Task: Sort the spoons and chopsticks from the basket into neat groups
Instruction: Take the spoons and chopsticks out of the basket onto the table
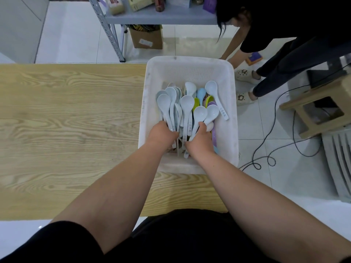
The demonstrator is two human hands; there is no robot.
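Note:
A white plastic basket point(190, 67) sits at the right end of the wooden table point(66, 120). Inside it lie several pale blue-white soup spoons point(187, 104), bowls pointing away from me, with a few blue, green and purple spoons point(201, 93) beneath. My left hand point(161, 134) is closed around the handles of a bunch of pale spoons on the left. My right hand point(199, 141) grips the handles of two or three pale spoons on the right. No chopsticks are clearly visible; light sticks under my hands are too hidden to tell.
Another person point(275, 31) bends over the floor just beyond the basket's far right corner. A metal shelf point(152, 18) with boxes stands behind the table. A stool point(319, 107), stacked chairs and a black cable point(266, 158) lie right of the table.

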